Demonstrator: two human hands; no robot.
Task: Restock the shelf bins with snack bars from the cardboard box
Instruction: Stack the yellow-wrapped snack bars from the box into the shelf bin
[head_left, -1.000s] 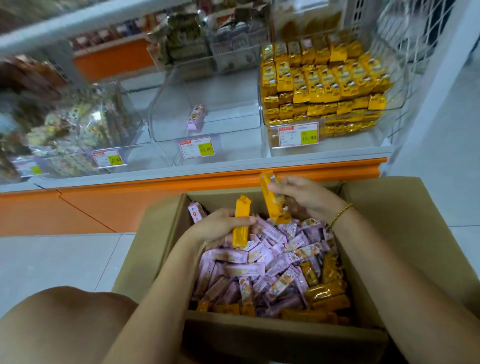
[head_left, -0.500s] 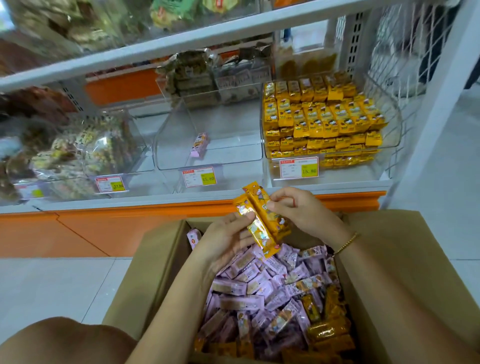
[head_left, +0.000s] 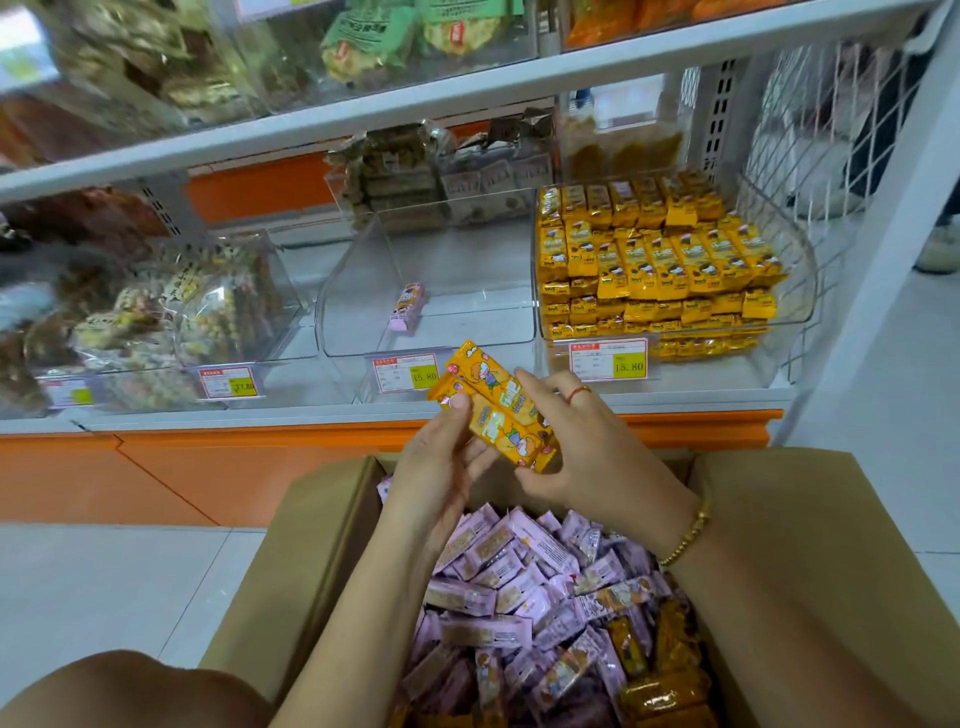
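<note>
The left hand (head_left: 441, 462) grips the upper-left end of two orange bars (head_left: 498, 410), with the thumb pressed on the top wrapper and the fingers cupped beneath. The right hand (head_left: 592, 457) grips the same pair at the lower-right end, its fingers curled over the far edge and the thumb below. Neither hand is free. The bars hang in the air above the far rim of the box (head_left: 311, 561), just in front of the shelf (head_left: 260, 415) edge and below the middle bin (head_left: 467, 322). They lie parallel and touching along their long sides, printed faces up. Their long axis slants from upper left, by the price tag, down to the lower right toward the right palm. Holding both ends this way looks like squaring the pair so it travels as one neat unit. The box holds mostly pink bars (head_left: 519, 566), with more orange ones toward its near right corner. The middle bin holds only a lone pink bar (head_left: 408, 306), lying lengthwise front to back. The right bin (head_left: 795, 322) is packed with yellow packs (head_left: 649, 260) in tidy rows. By colour the pair probably belongs there, though I cannot tell whether the wrappers match. If it does, the slanted bars will need turning to line up with those rows.
</note>
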